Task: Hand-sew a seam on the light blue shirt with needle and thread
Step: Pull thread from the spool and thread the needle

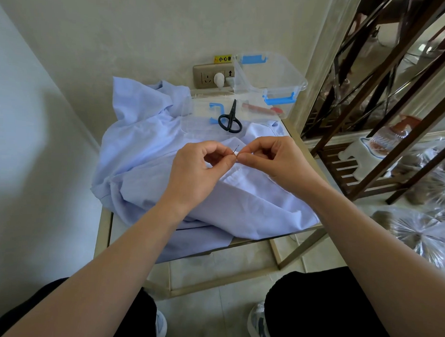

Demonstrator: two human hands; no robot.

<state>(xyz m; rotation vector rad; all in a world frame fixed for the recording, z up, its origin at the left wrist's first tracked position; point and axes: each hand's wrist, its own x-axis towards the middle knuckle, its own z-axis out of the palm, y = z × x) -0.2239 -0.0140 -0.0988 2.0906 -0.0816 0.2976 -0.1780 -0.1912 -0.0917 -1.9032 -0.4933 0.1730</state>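
Observation:
The light blue shirt [146, 150] lies crumpled over a small glass-topped table [103, 229]. Above its middle, my left hand [198, 170] and my right hand [274, 160] meet fingertip to fingertip. A thin needle [236, 149] sticks up between them. My left thumb and forefinger pinch the needle's lower part. My right thumb and forefinger pinch right beside it, on something too fine to make out, probably the thread. A folded edge of the shirt runs just below both hands.
Black scissors [230, 118] lie on a clear box lid [205, 114] behind my hands. A clear plastic box with blue latches [272, 79] stands at the back right, by a wall socket [212, 76]. A dark wooden shelf [368, 138] stands to the right.

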